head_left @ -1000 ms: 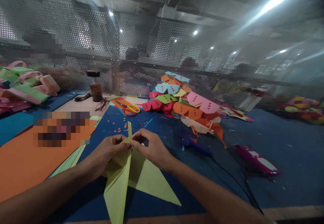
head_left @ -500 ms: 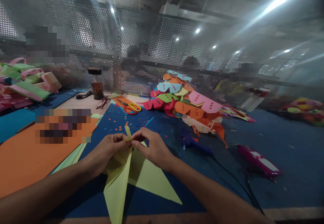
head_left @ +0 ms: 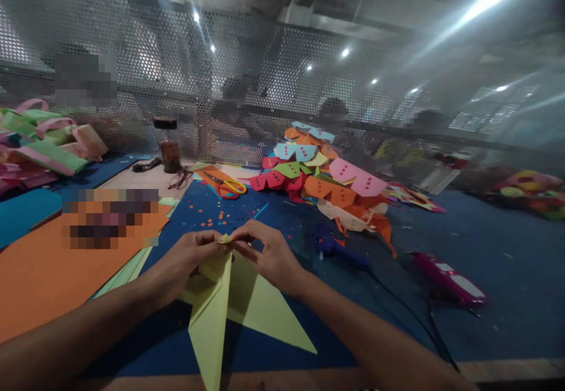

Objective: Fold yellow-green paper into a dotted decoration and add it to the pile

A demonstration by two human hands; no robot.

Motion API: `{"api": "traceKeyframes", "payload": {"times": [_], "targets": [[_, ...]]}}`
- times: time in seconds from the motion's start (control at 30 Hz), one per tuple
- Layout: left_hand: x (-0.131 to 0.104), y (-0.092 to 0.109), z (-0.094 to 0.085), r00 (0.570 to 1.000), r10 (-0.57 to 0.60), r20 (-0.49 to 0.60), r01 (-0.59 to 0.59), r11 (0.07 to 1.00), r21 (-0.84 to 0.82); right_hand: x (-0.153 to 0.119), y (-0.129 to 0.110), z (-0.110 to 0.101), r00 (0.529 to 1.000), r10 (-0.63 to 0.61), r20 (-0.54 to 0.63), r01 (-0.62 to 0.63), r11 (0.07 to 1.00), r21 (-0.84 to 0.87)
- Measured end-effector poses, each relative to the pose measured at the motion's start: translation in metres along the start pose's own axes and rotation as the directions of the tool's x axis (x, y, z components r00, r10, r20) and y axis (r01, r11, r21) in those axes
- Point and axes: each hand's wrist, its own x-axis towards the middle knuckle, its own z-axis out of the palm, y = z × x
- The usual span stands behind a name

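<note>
A folded sheet of yellow paper (head_left: 216, 314) hangs in front of me, with one pointed flap toward my body and another spread to the right. My left hand (head_left: 189, 261) pinches its upper part between thumb and fingers. At the narrow top end, my right hand (head_left: 269, 255) is closed on the paper strip, its fingertips almost meeting those of the left. The strip's tip is bent over there. Beyond the hands lie scissors (head_left: 227, 188) with red and yellow handles and small paper scraps (head_left: 212, 222).
To the right are a pile of cut coloured paper pieces (head_left: 335, 185), a blue glue gun (head_left: 339, 249) with a cord, and a magenta device (head_left: 450, 279). Orange sheets (head_left: 39, 285) lie left. A lidded jar (head_left: 169, 146) stands before the perforated metal screen (head_left: 273, 73).
The strip that stood up above my fingertips is now folded down between them. The lower yellow flap has shifted slightly right. Both hands stay in nearly the same place.
</note>
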Motion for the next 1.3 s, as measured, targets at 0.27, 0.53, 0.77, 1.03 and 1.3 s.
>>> {"api": "traceKeyframes", "payload": {"times": [0.27,0.53,0.77,1.03,1.3], "targets": [[-0.008,0.014,0.006,1.0,-0.016,0.011,0.016,0.999,-0.028,-0.001,-0.002,-0.004,0.999,-0.019,0.027,0.02,0.999,-0.049],[-0.008,0.016,0.005,0.997,-0.068,0.044,0.073,0.99,-0.121,-0.002,0.001,-0.004,0.999,-0.021,0.029,0.024,0.997,-0.079],[-0.005,0.011,0.001,0.999,-0.019,0.041,0.023,0.997,-0.078,-0.002,0.0,-0.005,0.999,-0.044,0.029,0.046,0.997,-0.068],[0.0,0.006,-0.003,0.999,-0.006,0.037,0.008,0.999,-0.047,0.001,-0.01,-0.003,0.992,0.126,0.006,-0.127,0.991,0.037],[-0.001,0.007,-0.004,0.999,0.016,0.048,-0.015,1.0,-0.018,0.004,-0.009,0.0,0.954,0.299,0.024,-0.298,0.934,0.198]]}}
